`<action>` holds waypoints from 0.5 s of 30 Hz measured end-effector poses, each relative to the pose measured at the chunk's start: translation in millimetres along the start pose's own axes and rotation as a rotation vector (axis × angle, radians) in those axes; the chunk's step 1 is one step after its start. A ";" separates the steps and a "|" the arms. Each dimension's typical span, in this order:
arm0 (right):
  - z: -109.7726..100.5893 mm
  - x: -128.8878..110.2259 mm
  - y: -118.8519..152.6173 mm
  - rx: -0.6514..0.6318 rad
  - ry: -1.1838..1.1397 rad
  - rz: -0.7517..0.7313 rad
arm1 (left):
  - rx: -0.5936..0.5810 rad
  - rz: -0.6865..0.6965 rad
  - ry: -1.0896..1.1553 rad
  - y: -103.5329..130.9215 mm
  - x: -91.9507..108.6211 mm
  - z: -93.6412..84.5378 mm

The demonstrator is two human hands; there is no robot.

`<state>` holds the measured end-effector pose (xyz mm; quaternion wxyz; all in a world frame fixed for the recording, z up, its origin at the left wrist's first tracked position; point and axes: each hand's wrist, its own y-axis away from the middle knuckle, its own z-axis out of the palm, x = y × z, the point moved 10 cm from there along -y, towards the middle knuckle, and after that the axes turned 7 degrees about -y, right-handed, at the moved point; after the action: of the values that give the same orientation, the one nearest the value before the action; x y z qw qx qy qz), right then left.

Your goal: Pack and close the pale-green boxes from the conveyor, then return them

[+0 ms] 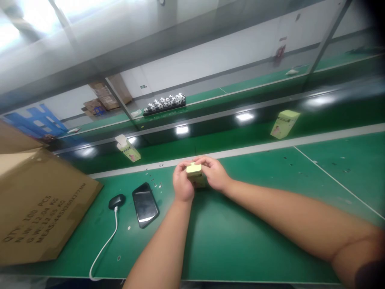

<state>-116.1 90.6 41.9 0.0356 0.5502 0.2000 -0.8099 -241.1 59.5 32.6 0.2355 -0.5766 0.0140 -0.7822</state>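
Head view: the step in hand looks like work at the top end of a small yellow carton (196, 180), held between the left hand (183, 185) and the right hand (217, 175). The fingers of both hands grasp it from either side, curling around its far upper edge. Whether the flap is being closed or opened, I cannot tell. The next move seems to call for light, even pressure from both sides, since thin card would probably crease.

The carton is over the near green surface (240, 241), close to its pale far edge (240, 152); whether its base touches is unclear. It looks roughly upright, its plain pale-yellow top panel towards the camera. The printed front is shaded and partly hidden. To the right of a phone (145, 204), it appears undented where visible.
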 end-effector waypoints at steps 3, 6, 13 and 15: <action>-0.4 -10.3 3.5 -0.045 0.115 -0.110 | -0.021 -0.007 0.000 -0.3 -0.4 1.4; 1.4 -17.0 6.6 -0.106 0.220 -0.199 | -0.050 0.008 -0.014 -0.4 -0.2 2.6; 11.0 -38.5 14.1 -0.236 0.388 -0.416 | -0.110 0.171 -0.123 7.2 11.0 7.0; 12.1 -43.4 16.7 -0.217 0.474 -0.456 | -0.118 0.188 -0.215 8.6 11.6 8.5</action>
<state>-105.0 63.8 80.3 -0.1356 0.6570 0.4057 -0.6208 -232.9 49.6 43.3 0.2736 -0.6659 0.0884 -0.6884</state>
